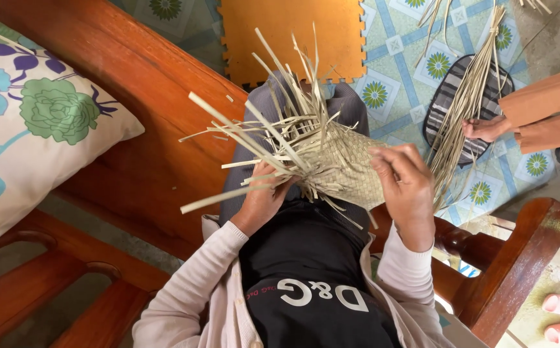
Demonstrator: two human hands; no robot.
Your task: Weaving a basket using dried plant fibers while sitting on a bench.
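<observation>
The fingers of the right hand [405,183] curl over the outer wall of a half-woven basket of pale dried palm-leaf strips [341,171], pressing against the plaited surface with the thumb side turned toward the work, so that hand is closed on the weave. The left hand [262,200] sits under the ragged open end, its fingers tucked up among the loose strips and pinching them where they leave the weaving; the fingertips themselves are hidden by the leaf. The basket rests on the person's lap between the two hands, its finished part toward the right hand and its unwoven ends [260,122] fanning up and away to the left. Cream knitted sleeves [196,277] run back from both wrists over a black top. The person sits on a reddish-brown wooden bench [138,90], with a white cushion printed with green and turquoise flowers [28,116] lying on the seat well to the left. Down on the patterned blue-and-white floor mat [396,71] lies an orange foam puzzle tile [289,32]. To the right another person's hand [483,127] holds a long bundle of the same pale strips [467,96] over a striped grey cushion [444,96].
</observation>
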